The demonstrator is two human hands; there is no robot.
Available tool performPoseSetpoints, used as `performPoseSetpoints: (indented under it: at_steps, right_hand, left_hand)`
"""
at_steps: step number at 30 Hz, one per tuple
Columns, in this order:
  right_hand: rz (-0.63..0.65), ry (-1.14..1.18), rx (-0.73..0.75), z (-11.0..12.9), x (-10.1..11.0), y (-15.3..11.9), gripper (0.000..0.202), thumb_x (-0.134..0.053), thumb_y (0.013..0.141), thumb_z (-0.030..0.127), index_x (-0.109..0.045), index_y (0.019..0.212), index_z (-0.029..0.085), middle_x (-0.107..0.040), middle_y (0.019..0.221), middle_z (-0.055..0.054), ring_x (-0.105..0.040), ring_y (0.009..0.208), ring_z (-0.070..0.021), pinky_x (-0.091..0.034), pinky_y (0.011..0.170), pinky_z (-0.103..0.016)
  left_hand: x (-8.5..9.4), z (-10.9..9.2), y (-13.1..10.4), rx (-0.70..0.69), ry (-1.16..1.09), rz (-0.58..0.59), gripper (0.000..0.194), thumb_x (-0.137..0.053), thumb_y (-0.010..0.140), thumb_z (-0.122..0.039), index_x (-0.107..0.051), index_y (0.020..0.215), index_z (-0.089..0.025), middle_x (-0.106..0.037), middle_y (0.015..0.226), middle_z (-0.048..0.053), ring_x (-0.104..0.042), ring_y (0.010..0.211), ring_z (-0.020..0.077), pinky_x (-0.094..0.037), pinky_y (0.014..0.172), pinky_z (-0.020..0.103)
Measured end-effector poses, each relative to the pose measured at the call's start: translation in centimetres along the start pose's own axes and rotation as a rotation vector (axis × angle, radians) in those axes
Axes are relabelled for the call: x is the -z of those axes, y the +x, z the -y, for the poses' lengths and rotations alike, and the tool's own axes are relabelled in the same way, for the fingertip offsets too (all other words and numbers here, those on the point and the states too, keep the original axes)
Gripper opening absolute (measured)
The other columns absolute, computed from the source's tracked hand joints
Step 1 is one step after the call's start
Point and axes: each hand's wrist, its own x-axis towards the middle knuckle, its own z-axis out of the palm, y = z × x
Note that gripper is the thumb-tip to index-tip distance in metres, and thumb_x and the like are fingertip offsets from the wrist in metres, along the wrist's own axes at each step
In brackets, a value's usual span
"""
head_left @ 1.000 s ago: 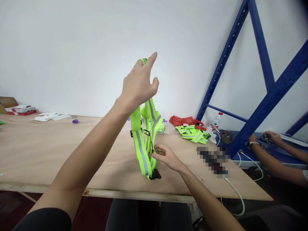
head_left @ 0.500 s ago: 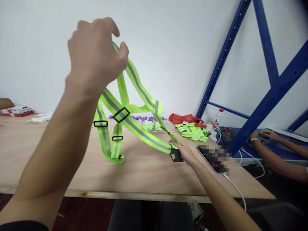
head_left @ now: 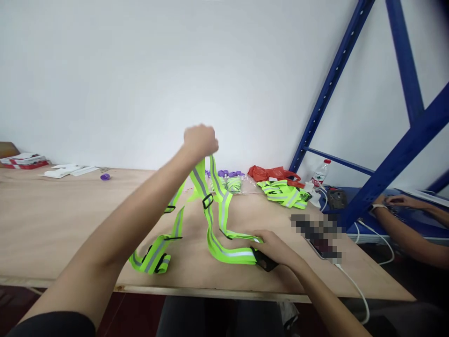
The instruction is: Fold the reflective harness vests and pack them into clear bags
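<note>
A neon yellow-green strap harness point(head_left: 228, 254) with grey reflective stripes and black buckles hangs between my hands. My left hand point(head_left: 201, 140) is closed around its upper straps, raised above the table. Low over the table, my right hand point(head_left: 271, 248) grips the strap end beside a black buckle point(head_left: 264, 261). The harness's left part lies folded on the table, with several black sliders. Behind it are bagged green straps point(head_left: 233, 184) and several purple rolls point(head_left: 229, 173). Another bundle of green straps point(head_left: 286, 193) sits at the back right.
On the wooden table point(head_left: 87, 210) are a red bag point(head_left: 270, 173), a partly blurred phone with a white cable, white papers point(head_left: 59, 171) and a purple roll point(head_left: 105, 177). A bottle point(head_left: 320, 173) stands by the blue rack point(head_left: 329, 79). A person's hands work at right.
My left hand has come down and to the right, closing on the straps. The harness has dropped, and its left part now rests on the table. My right hand is slightly lower.
</note>
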Motion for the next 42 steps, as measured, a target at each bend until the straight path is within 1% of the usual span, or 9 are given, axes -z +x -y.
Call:
performPoseSetpoints:
  at_steps: [4, 7, 14, 19, 23, 28, 33, 37, 42]
  right_hand:
    - [-0.13, -0.554, -0.146, -2.1, 0.9, -0.9, 0.026, -0.057, 0.089, 0.045, -0.067, 0.087, 0.02, -0.074, 0.087, -0.012, -0.068, 0.085, -0.0292, -0.041, 0.066, -0.03]
    - [-0.13, -0.762, -0.225, -3.6, 1.9, -1.4, 0.032, -0.047, 0.095, 0.047, -0.064, 0.098, 0.02, -0.074, 0.094, -0.014, -0.069, 0.089, -0.032, -0.04, 0.067, -0.032]
    - [-0.43, -0.764, 0.175, -0.6, 0.9, -0.3, 0.028, -0.042, 0.1, 0.036, -0.064, 0.097, 0.019, -0.071, 0.102, -0.012, -0.065, 0.099, -0.0271, -0.042, 0.083, -0.034]
    - [-0.051, -0.648, 0.186, 5.4, -6.0, 2.1, 0.038, -0.055, 0.092, 0.057, -0.065, 0.094, 0.02, -0.073, 0.099, -0.009, -0.067, 0.087, -0.0258, -0.043, 0.07, -0.03]
    - [0.073, -0.63, 0.208, 6.9, -8.0, 4.5, 0.02, -0.057, 0.09, 0.031, -0.068, 0.096, 0.016, -0.074, 0.1, -0.014, -0.067, 0.092, -0.0282, -0.043, 0.077, -0.032]
    - [0.094, -0.418, 0.218, 6.1, -1.6, 7.2, 0.024, -0.048, 0.09, 0.028, -0.066, 0.079, 0.018, -0.072, 0.082, -0.004, -0.064, 0.073, -0.02, -0.043, 0.065, -0.028]
    - [0.086, 0.33, 0.121, 4.8, 5.6, 9.1, 0.027, -0.063, 0.083, 0.042, -0.066, 0.078, 0.016, -0.069, 0.073, -0.004, -0.063, 0.07, -0.0179, -0.045, 0.064, -0.027]
    - [-0.009, 0.597, 0.088, 4.4, 7.9, 10.4, 0.035, -0.082, 0.067, 0.044, -0.063, 0.079, 0.018, -0.054, 0.05, 0.005, -0.044, 0.041, -0.0091, -0.031, 0.043, -0.023]
    - [-0.088, 0.738, 0.245, 5.3, 9.1, 12.3, 0.037, -0.082, 0.069, 0.048, -0.065, 0.087, 0.02, -0.043, 0.043, 0.01, -0.024, 0.031, -0.0039, -0.019, 0.035, -0.021]
  left_hand:
    - [-9.0, 0.8, -0.1, -0.052, -0.022, 0.217, 0.033, -0.059, 0.083, -0.025, -0.072, 0.111, -0.012, -0.072, 0.113, 0.019, -0.067, 0.107, 0.0337, -0.052, 0.09, 0.042]
    - [-12.4, 2.5, -1.6, -0.095, -0.063, 0.289, 0.033, -0.053, 0.088, -0.025, -0.071, 0.115, -0.019, -0.073, 0.116, 0.011, -0.066, 0.11, 0.0286, -0.051, 0.091, 0.035]
    - [-14.5, 8.2, -4.4, 0.033, -0.068, 0.53, 0.029, -0.051, 0.1, -0.035, -0.065, 0.117, -0.016, -0.067, 0.121, 0.011, -0.064, 0.109, 0.0244, -0.052, 0.093, 0.042]
    - [-16.6, 9.0, -6.6, 0.124, -0.109, 0.964, 0.032, -0.062, 0.097, -0.035, -0.061, 0.121, -0.014, -0.065, 0.116, 0.009, -0.067, 0.096, 0.021, -0.058, 0.082, 0.04]
    - [-17.8, 8.0, -8.3, 0.068, -0.171, 1.032, 0.035, -0.062, 0.097, -0.035, -0.059, 0.125, -0.016, -0.062, 0.123, 0.01, -0.065, 0.103, 0.0232, -0.057, 0.086, 0.043]
    - [-18.7, 7.2, -10.0, -0.028, -0.167, 0.996, 0.033, -0.061, 0.097, -0.035, -0.06, 0.124, -0.016, -0.062, 0.124, 0.01, -0.064, 0.105, 0.0235, -0.056, 0.089, 0.044]
    - [-18.9, 7.5, -9.5, -0.059, -0.174, 1.047, 0.024, -0.063, 0.096, -0.036, -0.067, 0.105, -0.013, -0.069, 0.099, 0.005, -0.068, 0.084, 0.0176, -0.058, 0.078, 0.037]
    - [-19.6, 7.7, -7.3, -0.007, -0.204, 0.831, 0.031, -0.061, 0.096, -0.039, -0.064, 0.114, -0.014, -0.065, 0.116, 0.009, -0.065, 0.101, 0.0224, -0.054, 0.089, 0.044]
    - [-22.2, 6.2, -5.0, -0.005, -0.418, 0.616, 0.05, -0.066, 0.084, -0.054, -0.065, 0.114, -0.014, -0.064, 0.123, 0.014, -0.059, 0.114, 0.0314, -0.047, 0.09, 0.038]
